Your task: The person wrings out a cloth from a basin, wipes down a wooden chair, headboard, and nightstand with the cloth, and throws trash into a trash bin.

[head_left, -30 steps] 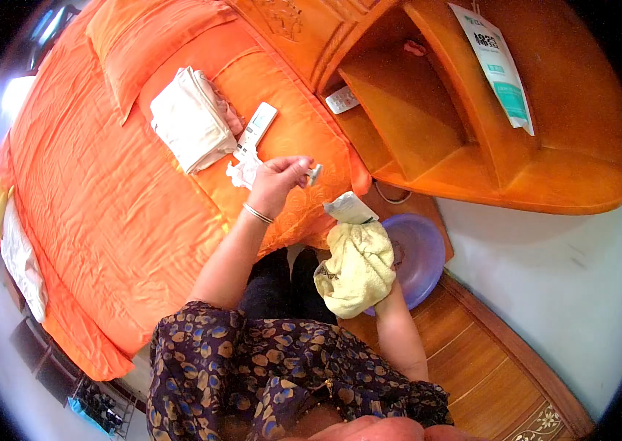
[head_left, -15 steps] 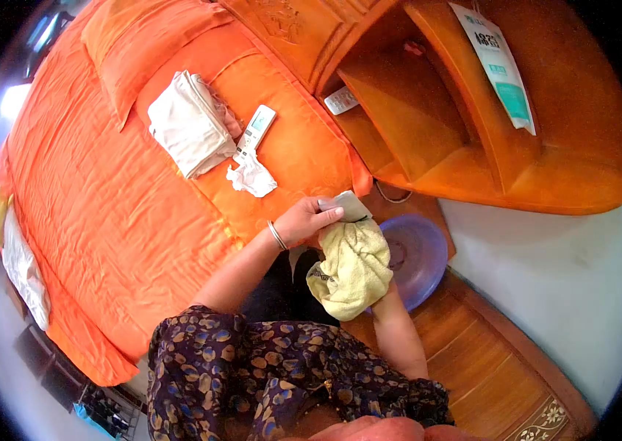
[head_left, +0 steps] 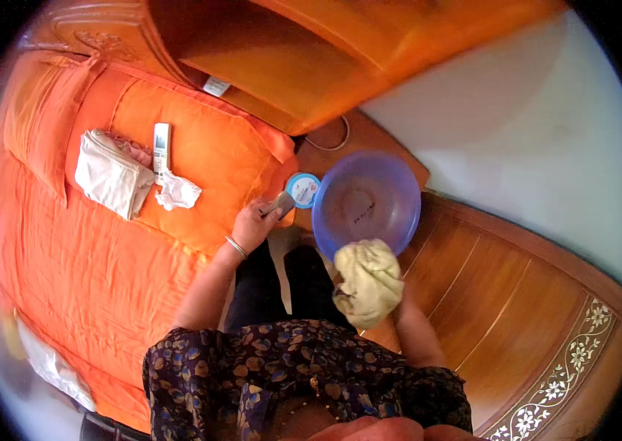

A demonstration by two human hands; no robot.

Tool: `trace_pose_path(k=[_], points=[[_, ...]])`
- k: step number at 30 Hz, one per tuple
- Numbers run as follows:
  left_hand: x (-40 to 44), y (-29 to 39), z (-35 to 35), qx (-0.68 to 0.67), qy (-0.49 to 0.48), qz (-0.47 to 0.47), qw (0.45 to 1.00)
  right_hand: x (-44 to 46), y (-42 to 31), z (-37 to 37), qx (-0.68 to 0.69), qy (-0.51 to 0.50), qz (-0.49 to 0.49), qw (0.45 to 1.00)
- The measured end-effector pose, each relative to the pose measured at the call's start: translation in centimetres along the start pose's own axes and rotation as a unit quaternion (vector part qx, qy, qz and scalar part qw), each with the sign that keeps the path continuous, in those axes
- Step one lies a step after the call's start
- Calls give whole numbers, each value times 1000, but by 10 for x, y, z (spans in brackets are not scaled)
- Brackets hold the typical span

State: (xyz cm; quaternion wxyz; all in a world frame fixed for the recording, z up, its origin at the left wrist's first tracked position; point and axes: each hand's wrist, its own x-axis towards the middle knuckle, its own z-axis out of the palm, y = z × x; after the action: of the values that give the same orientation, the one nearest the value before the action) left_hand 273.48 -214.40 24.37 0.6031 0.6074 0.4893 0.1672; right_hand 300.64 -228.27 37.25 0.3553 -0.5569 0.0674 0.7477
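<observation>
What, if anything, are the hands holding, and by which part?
The left hand grips a small flat item by its lower end. The yellow cloth hides the right hand; its hold cannot be told.

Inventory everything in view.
bed: one, orange, left
cabinet: one, brown, top
basin: one, purple, beside bed
towel: one, yellow, right hand
flat item: one, grey, left hand
round lid: one, blue, beside basin
remote controls: two, white, bed and cabinet
folded cloth: one, white, bed
frilly cloth: one, pink, bed
crumpled tissue: one, white, bed
pillow: one, orange, upper left
bundle: one, white, lower left
trousers: one, dark, centre
top: one, dark patterned, bottom
left hand: one, centre
right hand: one, behind towel
</observation>
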Motion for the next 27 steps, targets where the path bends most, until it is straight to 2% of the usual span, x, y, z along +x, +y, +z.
trace_pose_path(k=[2, 5, 6, 9, 10, 12, 13, 18, 22, 27], points=[[-11, 10, 22, 56, -8, -11, 998, -25, -7, -39, 17, 28, -42, 999], [-29, -5, 69, 7, 58, 7, 998, -62, -22, -95, 26, 67, -110, 991], [-35, -16, 82, 25, 97, 41, 994, -71, -29, -117, 30, 78, -136, 987], [-58, -37, 118, -155, 124, -148, 969, -84, -47, -171, 25, 94, -197, 976], [-62, -46, 136, -181, 153, -137, 962, -83, -51, -190, 24, 95, -209, 973], [-73, -42, 160, -202, 159, -177, 950, -77, -60, -222, 17, 94, -229, 969], [-77, -39, 170, -212, 162, -200, 943, -71, -63, -236, 17, 90, -236, 967], [-74, -31, 217, -309, 165, -198, 916, -14, -69, -278, 13, 58, -244, 968], [-54, -10, 238, -240, 176, -186, 936, 11, -62, -290, 14, 34, -238, 971], [-39, -32, 257, -253, 226, -200, 919, 5, -55, -306, 14, 30, -242, 970]])
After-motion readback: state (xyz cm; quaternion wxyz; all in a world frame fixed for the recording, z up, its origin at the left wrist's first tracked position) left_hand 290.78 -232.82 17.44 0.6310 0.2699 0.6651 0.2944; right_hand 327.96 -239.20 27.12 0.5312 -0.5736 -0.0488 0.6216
